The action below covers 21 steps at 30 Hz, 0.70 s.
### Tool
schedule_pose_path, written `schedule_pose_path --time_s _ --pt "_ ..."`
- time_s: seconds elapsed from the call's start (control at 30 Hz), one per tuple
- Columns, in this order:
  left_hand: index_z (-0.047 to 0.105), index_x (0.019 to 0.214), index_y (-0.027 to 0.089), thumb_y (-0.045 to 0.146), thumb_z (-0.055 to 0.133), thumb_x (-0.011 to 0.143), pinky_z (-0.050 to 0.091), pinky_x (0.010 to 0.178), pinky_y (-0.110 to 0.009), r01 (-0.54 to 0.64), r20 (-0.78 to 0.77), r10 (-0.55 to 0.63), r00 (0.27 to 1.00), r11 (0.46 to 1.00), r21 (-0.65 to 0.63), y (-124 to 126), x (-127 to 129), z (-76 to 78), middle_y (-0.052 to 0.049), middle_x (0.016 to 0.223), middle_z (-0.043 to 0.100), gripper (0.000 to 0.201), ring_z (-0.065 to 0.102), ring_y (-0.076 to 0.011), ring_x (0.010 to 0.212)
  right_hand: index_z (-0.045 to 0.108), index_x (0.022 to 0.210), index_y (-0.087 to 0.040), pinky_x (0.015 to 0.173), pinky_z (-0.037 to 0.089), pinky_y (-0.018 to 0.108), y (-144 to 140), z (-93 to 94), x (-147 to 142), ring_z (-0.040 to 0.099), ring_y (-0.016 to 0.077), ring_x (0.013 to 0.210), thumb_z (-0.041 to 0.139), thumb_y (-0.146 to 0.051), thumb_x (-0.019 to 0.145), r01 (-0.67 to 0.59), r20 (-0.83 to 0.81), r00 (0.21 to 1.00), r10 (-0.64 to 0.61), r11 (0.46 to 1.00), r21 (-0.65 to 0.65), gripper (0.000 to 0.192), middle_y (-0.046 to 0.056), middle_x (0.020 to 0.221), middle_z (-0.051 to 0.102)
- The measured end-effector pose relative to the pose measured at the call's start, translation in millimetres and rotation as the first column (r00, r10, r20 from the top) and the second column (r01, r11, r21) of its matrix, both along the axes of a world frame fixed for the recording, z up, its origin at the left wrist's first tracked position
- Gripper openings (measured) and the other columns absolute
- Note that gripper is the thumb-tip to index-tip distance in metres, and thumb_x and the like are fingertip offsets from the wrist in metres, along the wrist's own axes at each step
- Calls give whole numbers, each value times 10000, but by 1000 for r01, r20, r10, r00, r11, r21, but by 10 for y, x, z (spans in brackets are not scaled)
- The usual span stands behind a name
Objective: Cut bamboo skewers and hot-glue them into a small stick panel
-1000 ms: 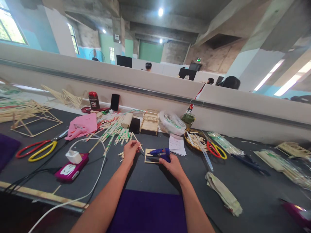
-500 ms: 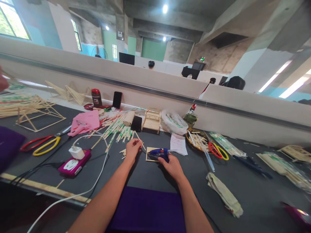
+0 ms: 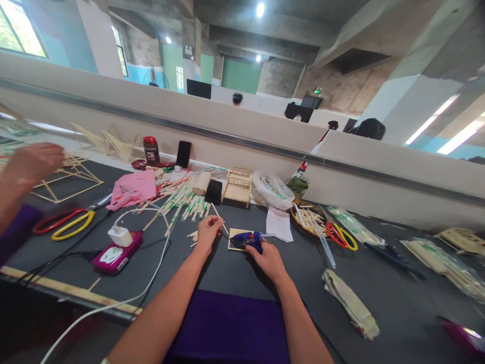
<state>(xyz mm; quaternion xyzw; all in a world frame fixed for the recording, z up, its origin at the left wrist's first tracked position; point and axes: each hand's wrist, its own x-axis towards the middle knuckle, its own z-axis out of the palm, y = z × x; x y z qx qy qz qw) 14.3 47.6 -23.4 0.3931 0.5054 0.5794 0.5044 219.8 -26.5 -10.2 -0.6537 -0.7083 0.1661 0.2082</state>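
My left hand (image 3: pixel 209 233) pinches a thin wooden stick (image 3: pixel 215 211) that slants up past the fingertips. My right hand (image 3: pixel 268 258) is wrapped round a blue hot glue gun (image 3: pixel 248 237), its nozzle pointing left. Beneath the gun lies a small rectangular wooden frame (image 3: pixel 229 246), partly covered by the gun. A glue stick juts from the gun's back end. Short cut sticks (image 3: pixel 193 236) lie just left of my left hand.
Scissors (image 3: pixel 71 225) and a purple power strip (image 3: pixel 117 253) with a white cable stand left. A small wooden model (image 3: pixel 237 188), black phone (image 3: pixel 213 192) and stick basket (image 3: pixel 308 218) are behind. A folded cloth (image 3: pixel 350 303) lies right. A co-worker's hand (image 3: pixel 34 162) reaches in at left.
The co-worker's hand at the left has moved further into view over the wooden structure. My own hands, the stick and the glue gun stay almost where they were.
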Motion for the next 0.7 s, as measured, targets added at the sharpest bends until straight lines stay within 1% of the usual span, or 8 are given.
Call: schedule_pose_path --time_s 0.17,0.7 --pt "627 720 144 446 746 550 404 448 -194 -6 12 6 1000 1000 -7 -1 2 9 6 563 588 366 533 -106 510 662 964 -133 716 408 258 2 -11 -3 664 235 862 495 -466 892 -13 7 1000 13 1000 20 380 139 920 712" --pt "628 709 148 457 747 534 404 449 -195 0 23 1 1000 1000 -16 -11 3 30 13 553 575 375 526 -104 506 661 976 -135 720 410 263 6 -15 -3 663 237 860 489 -457 893 -7 24 1000 7 1000 20 375 141 920 713"
